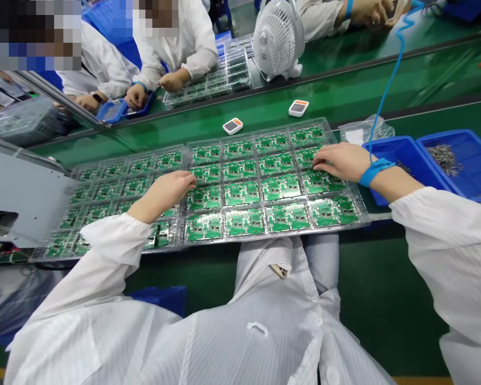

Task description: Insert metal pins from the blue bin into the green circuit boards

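A clear plastic tray (263, 209) holds rows of green circuit boards (281, 187) in its pockets, lying flat on the bench in front of me. My left hand (163, 193) is over the tray's left edge, fingers curled together beside a board; what they grip, if anything, is hidden. Over the boards on the right side, my right hand (340, 160) has its fingers bent down and closed at the tips, and I cannot make out anything between them. A blue wrist strap (377, 171) circles my right wrist. A second tray of boards (135, 187) adjoins on the left, partly behind my left arm.
Blue bins (460, 160) stand at the right, one with a heap of small metal parts (444, 159). The strap's blue cord (388, 85) runs upward. Two small white devices (233, 126) and a white fan (278, 40) are beyond. Co-workers' hands (175, 80) work across the bench.
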A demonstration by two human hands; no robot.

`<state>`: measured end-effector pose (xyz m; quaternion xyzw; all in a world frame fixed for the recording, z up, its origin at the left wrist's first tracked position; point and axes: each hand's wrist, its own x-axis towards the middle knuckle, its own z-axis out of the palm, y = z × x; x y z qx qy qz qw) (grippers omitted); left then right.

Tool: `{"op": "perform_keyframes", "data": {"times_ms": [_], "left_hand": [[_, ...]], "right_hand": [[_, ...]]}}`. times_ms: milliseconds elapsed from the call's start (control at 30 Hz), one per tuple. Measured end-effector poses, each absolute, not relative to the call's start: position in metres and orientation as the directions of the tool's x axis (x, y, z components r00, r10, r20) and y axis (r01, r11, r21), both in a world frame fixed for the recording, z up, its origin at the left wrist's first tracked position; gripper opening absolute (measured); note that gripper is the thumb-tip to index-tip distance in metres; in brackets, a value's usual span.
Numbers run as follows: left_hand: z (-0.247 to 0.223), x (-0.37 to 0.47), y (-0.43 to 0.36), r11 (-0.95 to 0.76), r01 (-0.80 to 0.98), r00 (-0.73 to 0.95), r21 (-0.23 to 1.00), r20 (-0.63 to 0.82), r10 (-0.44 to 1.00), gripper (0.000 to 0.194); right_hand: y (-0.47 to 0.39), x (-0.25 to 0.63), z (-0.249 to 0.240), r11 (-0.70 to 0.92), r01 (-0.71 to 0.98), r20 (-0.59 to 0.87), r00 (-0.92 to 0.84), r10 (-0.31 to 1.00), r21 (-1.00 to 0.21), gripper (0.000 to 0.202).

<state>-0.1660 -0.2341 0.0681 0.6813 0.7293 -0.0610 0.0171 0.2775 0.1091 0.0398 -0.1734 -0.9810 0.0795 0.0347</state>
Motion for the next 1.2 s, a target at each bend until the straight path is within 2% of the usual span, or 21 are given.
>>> {"op": "perform_keyframes", "data": {"times_ms": [333, 400, 567, 667, 733, 833, 933, 1000, 1067, 1200], "left_hand": [[0.095, -0.159, -0.226, 0.039, 0.990, -0.053, -0.132, -0.101, 0.993, 0.026], [0.101, -0.158, -0.227, 0.048, 0.989, -0.061, -0.141, -0.089, 0.994, 0.026], [0.120, -0.159, -0.233, 0.096, 0.989, -0.097, -0.111, -0.003, 0.995, 0.021], [0.134, -0.168, -0.243, 0.114, 0.988, -0.107, -0.104, 0.075, 0.991, 0.019], [0.144, -0.181, -0.256, 0.132, 0.983, -0.121, -0.124, 0.096, 0.988, 0.019], [0.154, -0.212, -0.289, 0.181, 0.967, -0.172, -0.177, 0.066, 0.983, 0.021], [0.155, -0.254, -0.335, 0.273, 0.939, -0.272, -0.208, 0.035, 0.962, 0.021], [0.149, -0.284, -0.368, 0.352, 0.914, -0.353, -0.203, 0.035, 0.935, 0.020], [0.140, -0.310, -0.400, 0.414, 0.883, -0.418, -0.221, 0.030, 0.908, 0.019], [0.117, -0.347, -0.452, 0.512, 0.829, -0.521, -0.225, 0.020, 0.853, 0.017]], "right_hand": [[0.129, 0.285, 0.053, 0.916, 0.349, 0.128, -0.917, 0.377, -0.197, 0.028], [0.132, 0.284, 0.056, 0.922, 0.333, 0.153, -0.919, 0.364, -0.198, 0.039], [0.132, 0.280, 0.078, 0.930, 0.308, 0.246, -0.903, 0.352, -0.200, 0.086], [0.134, 0.270, 0.099, 0.922, 0.347, 0.258, -0.887, 0.382, -0.173, 0.099], [0.131, 0.252, 0.112, 0.937, 0.313, 0.251, -0.905, 0.343, -0.152, 0.101], [0.109, 0.206, 0.124, 0.971, 0.201, 0.230, -0.946, 0.227, -0.130, 0.088], [0.067, 0.143, 0.125, 0.988, 0.107, 0.202, -0.971, 0.129, -0.114, 0.051], [0.033, 0.099, 0.123, 0.993, 0.049, 0.126, -0.990, 0.063, -0.106, 0.030], [-0.002, 0.059, 0.119, 0.995, 0.028, 0.073, -0.997, 0.036, -0.095, 0.022], [-0.069, -0.003, 0.108, 0.996, 0.029, -0.012, -1.000, 0.028, -0.089, 0.021]]}}
